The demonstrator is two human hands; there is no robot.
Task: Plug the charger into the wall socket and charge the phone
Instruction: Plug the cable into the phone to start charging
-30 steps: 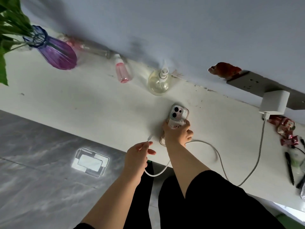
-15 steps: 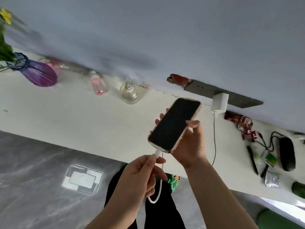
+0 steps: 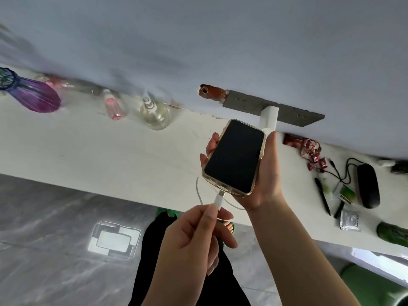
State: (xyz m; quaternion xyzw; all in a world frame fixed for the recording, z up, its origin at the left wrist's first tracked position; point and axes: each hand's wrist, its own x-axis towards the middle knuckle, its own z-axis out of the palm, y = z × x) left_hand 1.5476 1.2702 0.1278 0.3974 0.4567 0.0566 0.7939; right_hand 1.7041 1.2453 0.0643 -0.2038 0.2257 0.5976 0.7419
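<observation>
Above the near edge of a long white counter point(image 3: 92, 151), two bare hands meet around one phone. The right hand point(image 3: 263, 173) cups one black-screened smartphone in a clear, gold-tinted case point(image 3: 235, 156), screen up and dark, thumb along its right side and fingertips wrapped around its left. The left hand point(image 3: 196, 237) pinches one white cable plug point(image 3: 219, 198) between thumb and forefinger, the other fingers curled; the plug's tip sits at the port on the phone's lower edge, though how far in it is cannot be told. One thin white cable point(image 3: 198, 191) loops from the plug behind the phone.

Just beyond the phone's top, one white charger block point(image 3: 269, 117) sits in one grey socket strip point(image 3: 293, 112) fixed on the pale wall point(image 3: 220, 40), partly hidden by the right thumb. Left of the strip is one reddish-brown patch point(image 3: 212, 92) on the wall.

To the left, along the wall, stand one round clear glass bottle with a white nozzle point(image 3: 154, 113), one small pink spray bottle point(image 3: 113, 107) and one purple glass vase point(image 3: 33, 96). To the right lie several red snack wrappers point(image 3: 305, 149), one black oval case point(image 3: 367, 185), two black pens point(image 3: 322, 196), one silver foil sachet point(image 3: 350, 220) and one dark green object point(image 3: 393, 234) at the frame's edge.

Below the counter are grey marbled floor point(image 3: 44, 250) and black trousers point(image 3: 154, 250).
</observation>
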